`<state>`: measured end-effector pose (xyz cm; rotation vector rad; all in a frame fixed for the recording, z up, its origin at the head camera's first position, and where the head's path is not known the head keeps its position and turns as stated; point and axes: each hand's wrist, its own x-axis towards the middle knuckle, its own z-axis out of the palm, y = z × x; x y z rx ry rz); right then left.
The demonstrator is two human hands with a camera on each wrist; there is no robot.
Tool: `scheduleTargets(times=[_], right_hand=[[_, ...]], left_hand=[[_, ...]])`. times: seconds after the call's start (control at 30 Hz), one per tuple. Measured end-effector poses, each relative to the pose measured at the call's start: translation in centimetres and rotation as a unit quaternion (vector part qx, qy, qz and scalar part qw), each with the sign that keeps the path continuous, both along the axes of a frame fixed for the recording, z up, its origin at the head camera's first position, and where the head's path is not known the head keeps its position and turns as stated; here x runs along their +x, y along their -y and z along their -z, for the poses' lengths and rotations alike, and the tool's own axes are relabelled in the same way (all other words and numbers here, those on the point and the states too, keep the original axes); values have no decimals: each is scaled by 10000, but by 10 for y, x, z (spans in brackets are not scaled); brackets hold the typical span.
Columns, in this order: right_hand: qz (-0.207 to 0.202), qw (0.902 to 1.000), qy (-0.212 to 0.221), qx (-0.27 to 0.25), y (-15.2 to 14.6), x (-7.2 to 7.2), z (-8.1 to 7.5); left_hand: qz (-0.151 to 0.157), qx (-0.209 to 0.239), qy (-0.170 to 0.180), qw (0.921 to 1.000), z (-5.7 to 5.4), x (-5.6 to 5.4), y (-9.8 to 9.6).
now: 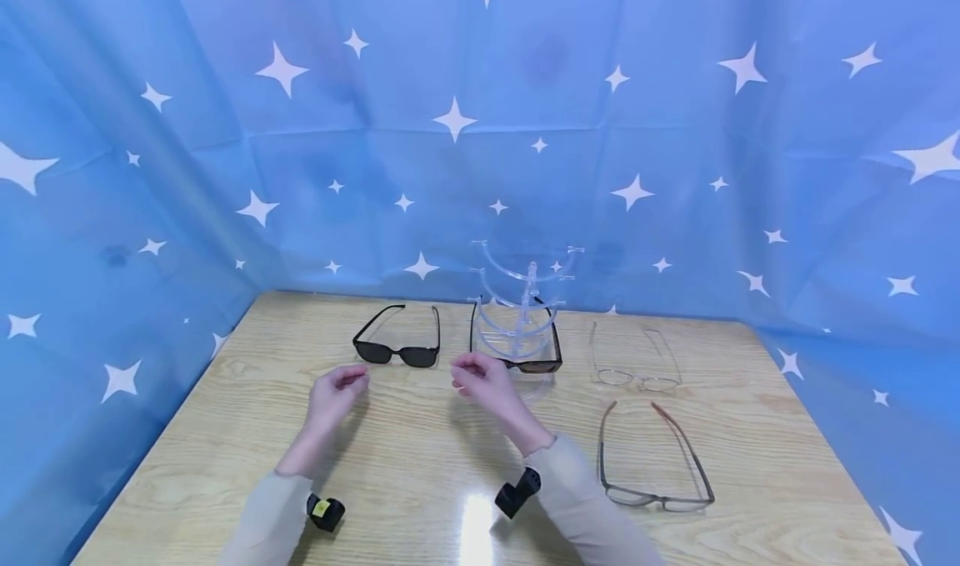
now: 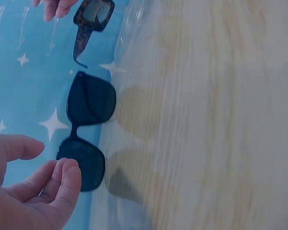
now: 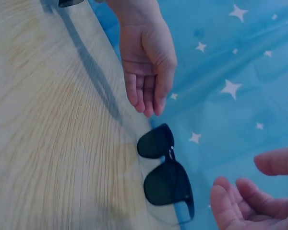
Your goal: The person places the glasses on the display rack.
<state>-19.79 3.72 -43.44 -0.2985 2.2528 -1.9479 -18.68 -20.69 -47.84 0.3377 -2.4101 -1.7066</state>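
Black sunglasses (image 1: pixel 417 357) lie with temples unfolded toward the back of the table, lenses facing the front. Just in front of them is my left hand (image 1: pixel 335 399), holding nothing, its fingers loosely bent and the thumb apart from them in the left wrist view. My right hand (image 1: pixel 495 389), likewise holding nothing, hovers to the right of the sunglasses (image 3: pixel 168 184). Close beyond it are dark tortoiseshell sunglasses (image 1: pixel 542 367), seen partly through a clear multi-tier glasses stand (image 1: pixel 531 293). In the left wrist view their patterned frame (image 2: pixel 84 38) shows beside the right hand's fingertips.
Thin wire-rimmed glasses (image 1: pixel 637 380) lie at the right of the wooden table (image 1: pixel 420 466). Nearer the front are glasses with dark rims and brown temple tips (image 1: pixel 660 501). A blue star-patterned cloth (image 1: pixel 450 174) hangs behind the table and along its sides.
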Motion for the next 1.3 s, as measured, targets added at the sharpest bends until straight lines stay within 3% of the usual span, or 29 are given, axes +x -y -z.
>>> scheduleTargets(times=[0.2,0.37,0.67,0.93,1.1,1.3], right_hand=[[-32,10000,44,23,14,-9,3],[21,9997,118,191,24,-17,6],[433,9977,379,369,43,-33,7],[668,9950,403,626,55,-40,6],[880,9897,95,1122,64,-48,4],[804,9822,279,1676,72,-59,-2]], left_hand=[[-109,313,86,9994,0,-8,10],[-388,417,94,9983,0,-19,16],[-859,-105,163,9961,-10,-43,23],[-777,-47,341,9964,-19,-62,28],[-632,-226,503,9965,-24,-74,30],[-362,-224,850,9955,-27,-88,31]])
